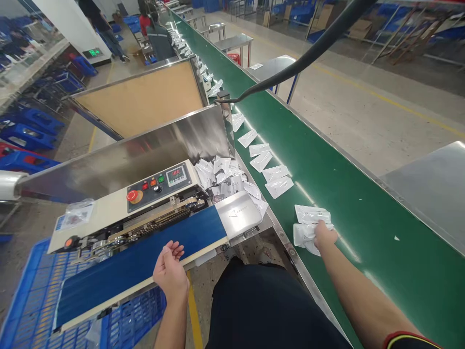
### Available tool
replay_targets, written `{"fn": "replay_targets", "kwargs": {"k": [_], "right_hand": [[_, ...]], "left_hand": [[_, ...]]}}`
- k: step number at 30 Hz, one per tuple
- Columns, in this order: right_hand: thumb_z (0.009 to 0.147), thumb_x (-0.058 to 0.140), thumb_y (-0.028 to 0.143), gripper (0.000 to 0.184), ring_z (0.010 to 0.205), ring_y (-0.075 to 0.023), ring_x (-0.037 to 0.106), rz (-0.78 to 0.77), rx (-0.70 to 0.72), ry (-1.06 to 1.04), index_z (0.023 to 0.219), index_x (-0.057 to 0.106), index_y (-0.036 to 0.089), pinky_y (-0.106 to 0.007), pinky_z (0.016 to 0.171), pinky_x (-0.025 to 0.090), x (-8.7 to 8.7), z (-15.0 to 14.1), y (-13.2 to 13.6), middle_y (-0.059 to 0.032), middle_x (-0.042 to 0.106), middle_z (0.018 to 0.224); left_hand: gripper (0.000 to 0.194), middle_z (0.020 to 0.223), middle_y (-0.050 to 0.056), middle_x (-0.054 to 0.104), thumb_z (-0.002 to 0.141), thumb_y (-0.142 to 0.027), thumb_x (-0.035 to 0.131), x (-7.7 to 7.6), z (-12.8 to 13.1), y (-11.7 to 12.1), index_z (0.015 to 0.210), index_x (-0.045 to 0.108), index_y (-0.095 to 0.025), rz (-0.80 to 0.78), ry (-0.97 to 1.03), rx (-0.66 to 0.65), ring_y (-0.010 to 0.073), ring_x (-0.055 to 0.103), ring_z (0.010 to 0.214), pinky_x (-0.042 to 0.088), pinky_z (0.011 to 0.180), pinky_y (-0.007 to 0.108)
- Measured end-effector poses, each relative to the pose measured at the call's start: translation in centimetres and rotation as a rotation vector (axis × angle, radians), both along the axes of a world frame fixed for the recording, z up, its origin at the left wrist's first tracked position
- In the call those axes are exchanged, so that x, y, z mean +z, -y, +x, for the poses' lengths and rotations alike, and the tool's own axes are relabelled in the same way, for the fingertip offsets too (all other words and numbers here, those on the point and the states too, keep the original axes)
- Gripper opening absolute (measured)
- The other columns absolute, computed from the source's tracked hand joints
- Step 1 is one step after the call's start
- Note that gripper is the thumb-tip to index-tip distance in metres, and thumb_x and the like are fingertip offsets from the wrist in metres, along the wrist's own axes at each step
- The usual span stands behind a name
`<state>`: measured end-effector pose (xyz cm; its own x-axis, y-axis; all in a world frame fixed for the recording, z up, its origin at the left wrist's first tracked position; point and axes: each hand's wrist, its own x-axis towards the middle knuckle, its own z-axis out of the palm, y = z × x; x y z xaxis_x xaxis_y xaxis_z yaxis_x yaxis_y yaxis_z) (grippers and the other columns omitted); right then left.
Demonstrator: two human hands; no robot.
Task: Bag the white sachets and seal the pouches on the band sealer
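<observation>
My right hand [325, 236] reaches over the green conveyor belt [363, 213], its fingers closed on a few white pouches [307, 230] that overlap one another. My left hand [170, 266] hovers above the near edge of a blue belt [145, 261] on a band sealing machine [119, 208]. Its fingers are loosely curled, palm turned up, and nothing shows in them. A heap of white pouches [232, 174] lies at the machine's infeed, beside a small metal plate [240, 213] marked with an arrow. More pouches [278, 186] lie in a line along the green belt.
The sealer's panel [158, 186] has a red knob and a lit display. A metal partition [145, 145] stands behind it, a blue crate [29, 291] below. A dark cable [290, 68] crosses above the conveyor. Metal tables [432, 179] line its far side; people are in the background.
</observation>
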<state>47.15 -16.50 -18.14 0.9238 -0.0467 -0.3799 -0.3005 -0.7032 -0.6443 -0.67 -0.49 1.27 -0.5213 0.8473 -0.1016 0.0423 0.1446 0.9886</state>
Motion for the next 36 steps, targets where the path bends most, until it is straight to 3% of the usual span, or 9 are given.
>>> {"fn": "replay_targets", "kwargs": {"k": [3,7,11,15,21,25,28,32,36], "right_hand": [[0.095,0.059,0.049,0.055,0.095,-0.0368,0.075,-0.062,-0.052,-0.059,0.134,0.065,0.011,-0.042,0.064,0.061,1.0,1.4,0.3,-0.0251,0.073,0.111],[0.087,0.068,0.044,0.038,0.104,-0.0389,0.073,-0.066,0.071,-0.02,0.111,0.075,0.015,-0.049,0.087,0.061,3.1,2.4,-0.8,-0.0212,0.075,0.104],[0.088,0.066,0.051,0.033,0.112,-0.0358,0.07,0.026,0.611,0.315,0.097,0.076,0.021,-0.049,0.101,0.054,7.1,1.0,-3.0,-0.016,0.076,0.113],[0.098,0.057,0.046,0.03,0.108,-0.0304,0.073,0.22,1.098,0.669,0.104,0.077,0.024,-0.041,0.094,0.056,14.0,-3.6,-5.6,-0.0122,0.079,0.117],[0.105,0.054,0.053,0.035,0.087,-0.0261,0.073,0.416,1.47,0.367,0.104,0.076,0.025,-0.035,0.084,0.057,22.7,-13.0,-12.0,-0.0076,0.08,0.096],[0.101,0.056,0.064,0.045,0.077,-0.0235,0.067,0.392,1.472,0.077,0.089,0.069,0.023,-0.034,0.076,0.053,23.3,-16.4,-17.4,-0.0043,0.075,0.082],[0.096,0.063,0.065,0.046,0.076,-0.0232,0.066,0.376,1.472,-0.04,0.083,0.067,0.021,-0.033,0.075,0.053,22.6,-17.3,-20.4,-0.0039,0.073,0.08],[0.086,0.078,0.061,0.042,0.078,-0.0238,0.068,0.368,1.435,-0.258,0.083,0.069,0.02,-0.032,0.072,0.055,21.6,-17.8,-21.9,-0.0049,0.075,0.081],[0.081,0.086,0.052,0.036,0.08,-0.0289,0.075,0.243,1.212,-0.576,0.088,0.071,0.019,-0.035,0.068,0.06,20.7,-18.3,-22.6,-0.0102,0.08,0.085]], "left_hand": [[0.042,0.093,0.007,0.077,0.096,-0.054,0.07,-0.1,-0.3,0.4,0.105,0.077,-0.013,0.004,-0.037,-0.005,0.0195,0.073,0.078,0.061,0.075,0.035],[0.043,0.097,0.01,0.08,0.098,-0.053,0.069,-0.3,-0.1,1.1,0.107,0.08,-0.013,-0.005,-0.139,-0.058,0.0218,0.075,0.081,0.063,0.076,0.036],[0.043,0.101,0.013,0.082,0.101,-0.053,0.066,-0.3,1.6,1.4,0.108,0.082,-0.013,0.068,-0.266,-0.267,0.0254,0.078,0.087,0.066,0.081,0.04],[0.038,0.1,0.013,0.082,0.104,-0.049,0.063,0.0,5.9,0.8,0.102,0.083,-0.017,0.212,-0.33,-0.563,0.0259,0.078,0.089,0.065,0.084,0.039],[0.044,0.127,0.016,0.081,0.101,-0.053,0.066,-0.9,12.4,-2.1,0.121,0.083,-0.017,0.242,-0.159,-0.779,0.0326,0.074,0.119,0.059,0.105,0.044],[0.058,0.088,0.012,0.082,0.096,-0.067,0.066,-2.9,12.2,-4.4,0.093,0.085,-0.013,0.008,0.093,-0.636,0.0278,0.075,0.083,0.06,0.08,0.037],[0.06,0.087,0.013,0.081,0.088,-0.07,0.074,-4.0,10.8,-5.5,0.098,0.086,-0.012,-0.101,0.255,-0.617,0.0257,0.073,0.08,0.057,0.075,0.034],[0.052,0.082,0.011,0.079,0.087,-0.065,0.076,-4.6,9.6,-6.0,0.092,0.087,-0.014,-0.123,0.232,-0.641,0.0242,0.069,0.078,0.054,0.071,0.032],[0.048,0.069,0.005,0.071,0.081,-0.062,0.079,-5.0,9.0,-6.7,0.079,0.084,-0.014,-0.282,0.201,-0.409,0.0193,0.06,0.067,0.047,0.065,0.029]]}}
